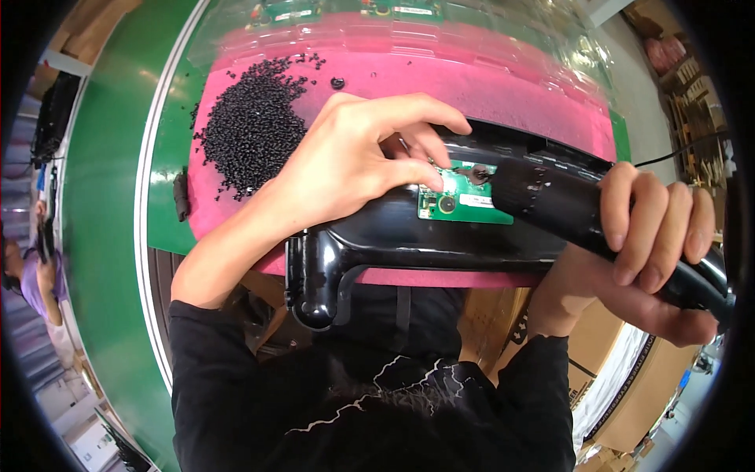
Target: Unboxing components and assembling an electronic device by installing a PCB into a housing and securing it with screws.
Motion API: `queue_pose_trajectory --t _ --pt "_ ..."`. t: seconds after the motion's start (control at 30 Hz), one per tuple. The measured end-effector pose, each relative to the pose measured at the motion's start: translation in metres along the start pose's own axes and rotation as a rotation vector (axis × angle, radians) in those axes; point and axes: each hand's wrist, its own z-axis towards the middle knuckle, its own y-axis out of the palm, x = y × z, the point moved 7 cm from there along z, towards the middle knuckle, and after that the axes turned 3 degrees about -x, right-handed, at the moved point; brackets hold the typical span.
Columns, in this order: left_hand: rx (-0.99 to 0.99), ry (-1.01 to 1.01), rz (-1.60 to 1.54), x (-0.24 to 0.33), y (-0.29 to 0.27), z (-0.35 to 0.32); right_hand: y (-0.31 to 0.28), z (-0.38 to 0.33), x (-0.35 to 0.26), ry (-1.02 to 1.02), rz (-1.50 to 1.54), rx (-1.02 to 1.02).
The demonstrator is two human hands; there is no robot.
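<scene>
On the pink mat (pixel 511 110): a long black housing (pixel 440 245) is laid across the near edge, in front of the person; probably it is set close so that both hands can be brought to it.

Green circuit board (pixel 472 211): it is seated on the housing's upper face, near the middle, and is partly covered by the fingers and the tool.

Left hand (pixel 346 161): it is arched over the board's left end, thumb and fingertips apart and lowered to board and housing, presumably so that the parts are steadied; whether something tiny is pinched cannot be told.

Right hand (pixel 651 228): it is closed firmly around a black handheld tool (pixel 550 200), apparently a powered driver. The tool is slanted toward the board, seemingly for its tip to be aimed at the upper part; contact there cannot be made out.

Black pile (pixel 255 118): small loose pieces, seemingly screws, are heaped without a container left of the housing, likely within easy reach.

Clear tray (pixel 503 64): it is placed beyond the housing; similar green boards (pixel 405 11) are held in its moulded pockets.

Cardboard box (pixel 641 397): it is stood below at the right; its contents cannot be identified.
</scene>
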Motion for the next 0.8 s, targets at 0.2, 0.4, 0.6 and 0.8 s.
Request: queue_pose_trajectory --t 0.2,0.4,0.6,0.8 --pt "0.010 0.079 0.296 -0.002 -0.002 -0.003 -0.020 0.009 -0.009 0.247 -0.200 -0.015" --pt "-0.043 0.181 0.466 0.002 0.008 -0.001 -0.044 -0.001 0.005 0.308 -0.240 -0.038" --pt "-0.118 0.153 0.492 -0.002 0.016 -0.002 -0.043 -0.002 0.010 0.281 -0.242 -0.049" --pt "-0.135 0.196 0.492 -0.001 0.017 -0.003 -0.046 -0.005 0.015 0.331 -0.303 -0.048"
